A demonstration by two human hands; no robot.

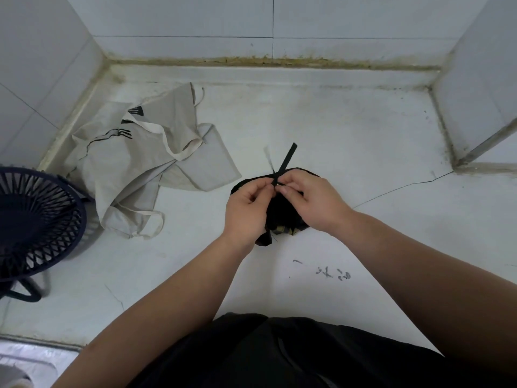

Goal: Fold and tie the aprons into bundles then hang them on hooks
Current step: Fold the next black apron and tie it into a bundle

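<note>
Forearms forward, left hand and right hand together, clamped on strap atop black apron bundle.

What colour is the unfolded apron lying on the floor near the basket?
The apron is beige with a black printed design; the head view shows it.

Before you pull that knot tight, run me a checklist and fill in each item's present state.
1. Left hand pinching the black strap: ok.
2. Right hand pinching the same strap: ok.
3. Black apron bundle gathered compactly under the hands: ok.
4. Knot formed properly: cannot tell, the fingers hide it.
5. Beige apron folded: not ok, it lies crumpled beside the basket.
6. Hook ready: cannot tell, none in view.
</note>
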